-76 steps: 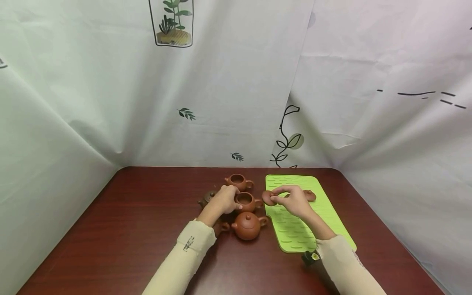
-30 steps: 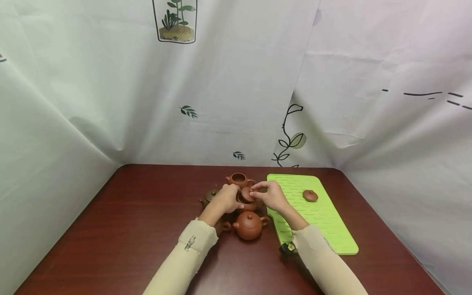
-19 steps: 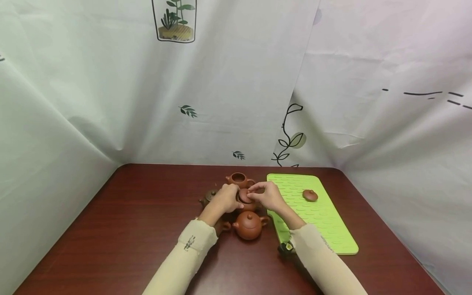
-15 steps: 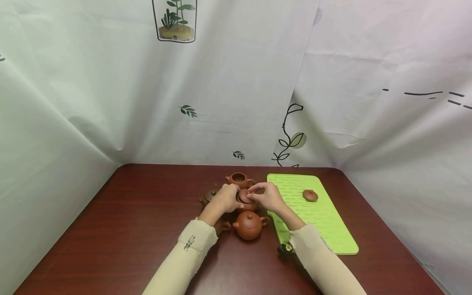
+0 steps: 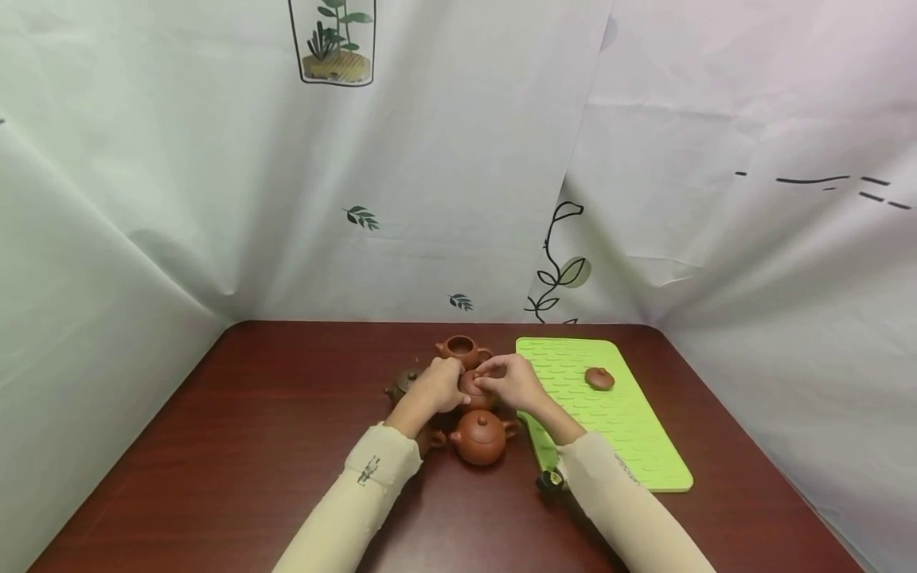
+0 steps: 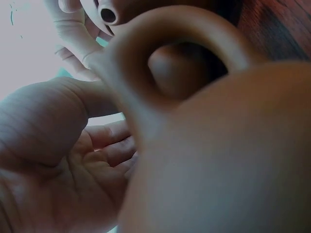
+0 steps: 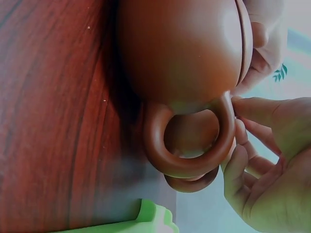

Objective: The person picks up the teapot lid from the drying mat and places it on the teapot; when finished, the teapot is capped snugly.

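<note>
In the head view my left hand holds the left side of the middle reddish-brown teapot. My right hand pinches the teapot lid by its top, and the lid sits level over that pot's mouth. Just in front stands a lidded teapot, whose rounded body and ring handle fill much of the right wrist view. Behind, a lidless teapot shows its open mouth. In the left wrist view a blurred teapot partly covers the left hand.
A green ridged mat lies at the right, bearing another teapot lid. A dark teapot stands left of the left hand. Under the left forearm, one more teapot's handle peeks out. White cloth walls enclose the table.
My right hand has carried the lid left from above the mat to the middle teapot. There the lid went from tilted to level over the mouth. My left hand has stayed on the pot.
</note>
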Motion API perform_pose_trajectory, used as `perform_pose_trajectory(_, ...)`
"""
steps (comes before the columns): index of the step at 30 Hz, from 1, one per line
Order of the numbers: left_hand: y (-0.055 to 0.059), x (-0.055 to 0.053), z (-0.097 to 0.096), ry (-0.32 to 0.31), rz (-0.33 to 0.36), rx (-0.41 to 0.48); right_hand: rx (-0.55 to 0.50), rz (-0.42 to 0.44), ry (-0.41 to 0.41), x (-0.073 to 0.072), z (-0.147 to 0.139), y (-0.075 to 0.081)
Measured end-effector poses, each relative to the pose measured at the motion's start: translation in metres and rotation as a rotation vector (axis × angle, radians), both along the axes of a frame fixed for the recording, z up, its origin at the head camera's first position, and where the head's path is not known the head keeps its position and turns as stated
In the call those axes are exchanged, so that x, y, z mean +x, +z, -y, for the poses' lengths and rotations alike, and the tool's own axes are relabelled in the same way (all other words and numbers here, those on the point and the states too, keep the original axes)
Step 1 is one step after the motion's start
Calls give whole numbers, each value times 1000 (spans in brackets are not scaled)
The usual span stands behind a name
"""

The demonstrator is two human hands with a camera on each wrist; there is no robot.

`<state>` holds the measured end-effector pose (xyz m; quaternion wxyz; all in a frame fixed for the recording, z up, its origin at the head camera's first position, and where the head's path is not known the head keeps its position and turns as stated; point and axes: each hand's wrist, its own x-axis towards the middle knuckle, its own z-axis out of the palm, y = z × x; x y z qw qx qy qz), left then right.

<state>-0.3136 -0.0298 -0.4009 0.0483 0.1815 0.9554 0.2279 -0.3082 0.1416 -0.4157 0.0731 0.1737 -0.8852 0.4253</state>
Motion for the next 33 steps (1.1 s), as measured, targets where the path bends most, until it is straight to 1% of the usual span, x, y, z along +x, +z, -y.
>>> perform_pose_trajectory(8, 3, 0, -4, -10, 4, -30, 14, 6, 1, -2, -5, -2)
perform_pose_trajectory(14, 8, -1, -7, -31, 47, -49, 27, 17, -26, -1, -13, -2)
perform_pose_trajectory(18, 14, -1, -9, -58, 62, -94, 18, 27, -36, 1, -30, -4)
perform_pose_trajectory(19, 16, -1, -9, -68, 54, -105, 15, 22, -36, 2, -36, -4)
perform_pose_trajectory(22, 25, -3, -6, -75, 29, -121, 22, -7, -48, 6, -58, -6)
perform_pose_trajectory(24, 31, -6, -1, -68, 10, -106, 44, -24, -78, 8, -74, -6)
perform_pose_trajectory(26, 36, -12, 5, -45, 1, -81, 65, -28, -122, 10, -88, -6)
perform_pose_trajectory(28, 39, -19, 12, -36, -17, -54, 79, -35, -167, 12, -101, -6)
perform_pose_trajectory(33, 45, -36, 27, -33, -2, 44, 121, -100, -261, 16, -128, -7)
